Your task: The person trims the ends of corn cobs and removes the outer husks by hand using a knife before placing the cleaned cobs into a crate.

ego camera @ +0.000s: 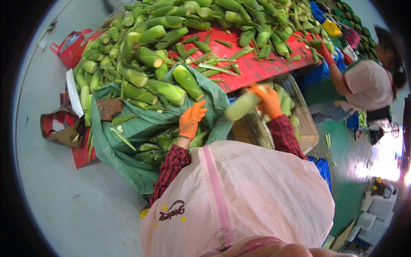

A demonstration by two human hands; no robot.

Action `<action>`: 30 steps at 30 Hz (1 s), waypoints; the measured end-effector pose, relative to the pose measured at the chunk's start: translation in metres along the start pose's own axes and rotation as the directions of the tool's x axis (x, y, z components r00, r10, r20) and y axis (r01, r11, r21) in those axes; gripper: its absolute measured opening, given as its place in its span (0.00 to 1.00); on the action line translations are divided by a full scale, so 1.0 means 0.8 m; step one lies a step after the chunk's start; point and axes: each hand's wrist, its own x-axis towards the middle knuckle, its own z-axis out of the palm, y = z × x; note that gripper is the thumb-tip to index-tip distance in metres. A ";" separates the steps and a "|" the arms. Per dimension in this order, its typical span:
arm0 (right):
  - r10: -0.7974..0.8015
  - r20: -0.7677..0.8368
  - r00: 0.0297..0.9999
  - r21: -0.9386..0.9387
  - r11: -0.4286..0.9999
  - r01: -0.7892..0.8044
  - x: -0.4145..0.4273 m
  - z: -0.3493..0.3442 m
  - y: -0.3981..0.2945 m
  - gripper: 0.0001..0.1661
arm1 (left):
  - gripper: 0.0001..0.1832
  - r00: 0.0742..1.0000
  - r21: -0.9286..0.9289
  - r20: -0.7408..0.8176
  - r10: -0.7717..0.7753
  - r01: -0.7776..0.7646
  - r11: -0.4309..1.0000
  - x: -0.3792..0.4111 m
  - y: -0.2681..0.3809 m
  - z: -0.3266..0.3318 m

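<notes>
My left hand, in an orange glove, holds nothing and hovers over the near edge of a green plastic sheet, just below an ear of corn in its husk. Corn husk leaves fill the hollow of the green sheet beneath it. My right hand, also orange-gloved, grips a pale green ear of corn, slightly blurred, above the edge of a plastic crate. Further ears lie in the crate beside that hand. Heaped ears of corn cover the far side of the red table.
A brown block lies on the green sheet. The beige plastic crate stands at the table's right edge. A co-worker with red gloves is at the right. A red bag and an open brown bag are at the left.
</notes>
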 end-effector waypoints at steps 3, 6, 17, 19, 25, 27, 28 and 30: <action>-0.031 -0.312 0.950 -0.212 0.977 -0.038 0.034 -0.092 0.045 0.26 | 0.24 0.990 0.000 -0.109 -0.088 0.089 0.996 -0.006 0.001 -0.026; 0.055 -0.342 0.938 0.031 0.998 -0.047 0.068 -0.125 0.042 0.24 | 0.22 0.960 -0.087 -0.258 -0.107 0.087 0.992 -0.017 -0.005 -0.045; -0.128 0.469 0.874 0.012 0.990 0.138 0.294 0.221 -0.063 0.33 | 0.22 0.762 -0.187 -0.616 -0.198 0.103 0.977 -0.056 -0.001 -0.035; -0.067 0.633 0.772 -0.209 0.944 0.254 0.308 0.290 -0.088 0.44 | 0.21 0.697 -0.201 -0.689 -0.199 0.080 0.976 -0.078 -0.019 -0.032; 0.019 0.684 0.729 -0.629 0.521 0.576 0.298 0.434 -0.104 0.72 | 0.19 0.548 -0.265 -0.801 -0.243 0.040 0.963 -0.122 -0.032 -0.008; 0.055 0.675 0.736 -0.559 0.689 0.461 0.301 0.434 -0.104 0.55 | 0.18 0.549 -0.255 -0.809 -0.208 -0.009 0.967 -0.132 -0.032 -0.010; -0.004 0.707 0.707 -0.417 0.805 0.421 0.311 0.425 -0.105 0.41 | 0.18 0.544 -0.200 -0.825 -0.155 -0.024 0.980 -0.131 -0.027 -0.014; 0.142 0.751 0.645 -0.184 0.983 -0.001 0.305 0.385 -0.111 0.30 | 0.18 0.525 -0.082 -0.850 -0.044 -0.049 0.995 -0.132 -0.010 -0.034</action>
